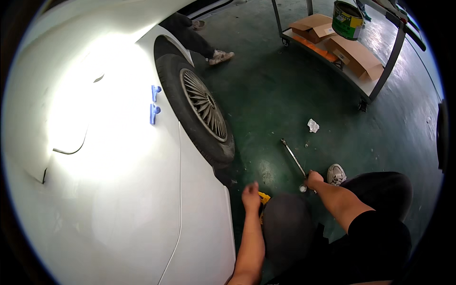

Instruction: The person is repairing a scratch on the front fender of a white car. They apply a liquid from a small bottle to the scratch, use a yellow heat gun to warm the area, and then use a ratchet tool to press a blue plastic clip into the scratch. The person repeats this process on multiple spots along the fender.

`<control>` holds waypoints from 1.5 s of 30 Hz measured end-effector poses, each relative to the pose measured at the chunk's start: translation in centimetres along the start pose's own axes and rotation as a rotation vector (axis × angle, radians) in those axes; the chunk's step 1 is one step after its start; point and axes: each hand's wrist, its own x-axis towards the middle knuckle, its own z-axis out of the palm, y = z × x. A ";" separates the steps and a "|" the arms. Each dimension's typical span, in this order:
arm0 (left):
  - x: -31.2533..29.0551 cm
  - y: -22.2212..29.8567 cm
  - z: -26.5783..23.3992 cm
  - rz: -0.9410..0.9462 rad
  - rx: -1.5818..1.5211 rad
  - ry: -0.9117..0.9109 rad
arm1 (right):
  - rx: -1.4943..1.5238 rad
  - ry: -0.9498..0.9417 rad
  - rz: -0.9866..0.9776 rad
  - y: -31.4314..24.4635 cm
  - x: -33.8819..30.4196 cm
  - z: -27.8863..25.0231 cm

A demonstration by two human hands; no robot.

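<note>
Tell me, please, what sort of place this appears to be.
It looks like a car workshop, judging by the white car, the long metal tool at the right hand, and the wheeled cart carrying cardboard boxes.

The right grip (314, 179) holds a metal bar (294, 157), the left grip (251, 194) near a white car (128, 185).

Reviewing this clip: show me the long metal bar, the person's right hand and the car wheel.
Long metal bar (294, 158): head view, middle of its shaft.
Right hand (314, 179): head view, back of the hand.
Car wheel (204, 104): head view, spoked rim.
</note>
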 end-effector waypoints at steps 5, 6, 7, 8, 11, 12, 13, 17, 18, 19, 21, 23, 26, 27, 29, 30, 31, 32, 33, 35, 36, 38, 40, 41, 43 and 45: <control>-1.4 30.6 -9.8 0.448 -0.878 0.070 | 0.009 0.002 -0.095 2.1 0.0 -2.4; -1.7 33.5 -11.7 0.484 -0.937 0.140 | 0.042 -0.020 -0.107 2.0 -0.6 -3.8; -1.5 35.8 -13.6 0.484 -0.970 0.202 | 0.079 -0.040 -0.127 1.3 -1.3 -5.3; -1.2 37.9 -15.0 0.446 -0.999 0.220 | 0.128 0.018 -0.143 1.0 -1.8 -6.6; -0.4 41.9 -16.0 0.354 -1.050 0.221 | 0.239 0.156 -0.156 2.0 -3.0 -9.4; 0.3 42.2 -15.7 0.345 -1.046 0.217 | 0.238 0.172 -0.154 2.2 -3.0 -10.2; 0.7 42.5 -15.5 0.336 -1.041 0.216 | 0.236 0.187 -0.154 2.5 -3.1 -10.9; 0.6 43.1 -15.8 0.281 -1.056 0.263 | 0.306 0.156 -0.228 2.2 -5.1 -13.1; 0.5 43.2 -16.0 0.277 -1.065 0.263 | 0.329 0.143 -0.251 1.9 -5.7 -13.8; 0.7 43.2 -16.2 0.273 -1.074 0.264 | 0.353 0.129 -0.274 1.3 -6.3 -14.5; 0.7 43.2 -16.1 0.275 -1.096 0.261 | 0.368 0.146 -0.291 0.2 -7.4 -17.0; 0.7 43.2 -15.7 0.287 -1.112 0.269 | 0.407 0.164 -0.391 -0.7 -8.5 -20.2; 1.6 40.7 -12.8 0.528 -0.966 0.396 | 0.637 0.015 -0.610 -3.1 -11.0 -27.0; 2.4 38.6 -11.9 0.456 -0.933 0.314 | 0.798 -0.172 -0.630 -4.5 -13.2 -29.6; 3.2 35.0 -11.4 0.265 -0.913 0.136 | 0.813 -0.295 -0.742 -9.6 -20.8 -34.0; 2.4 35.2 -11.0 0.173 -1.036 0.006 | 0.684 -0.220 -0.768 -11.1 -23.1 -35.5; 1.3 36.4 -10.5 0.173 -1.166 -0.128 | 0.551 -0.139 -0.788 -12.4 -25.0 -37.0; 0.4 37.3 -10.9 0.179 -1.289 -0.240 | 0.411 -0.078 -0.821 -13.5 -26.2 -38.1; 0.1 38.0 -11.0 0.285 -1.339 -0.283 | 0.349 -0.036 -0.870 -13.8 -26.8 -39.1; 0.2 39.3 -11.4 0.501 -1.428 -0.351 | 0.221 0.032 -0.972 -14.9 -27.6 -40.6; 0.3 39.8 -12.1 0.541 -1.474 -0.307 | 0.153 0.105 -0.989 -15.3 -27.9 -41.2; 0.4 40.4 -13.5 0.520 -1.438 -0.319 | 0.023 0.247 -1.019 -15.6 -28.1 -42.6; 0.1 40.7 -13.8 0.470 -1.489 -0.302 | -0.111 0.444 -1.075 -16.1 -27.2 -43.4; 0.0 40.7 -13.8 0.443 -1.512 -0.303 | -0.180 0.561 -1.096 -16.4 -27.2 -43.7; 0.7 40.2 -13.5 0.426 -1.547 -0.271 | -0.272 0.672 -1.094 -17.1 -27.2 -44.5; 1.6 39.8 -13.5 0.428 -1.568 -0.247 | -0.328 0.734 -1.121 -18.3 -27.2 -44.9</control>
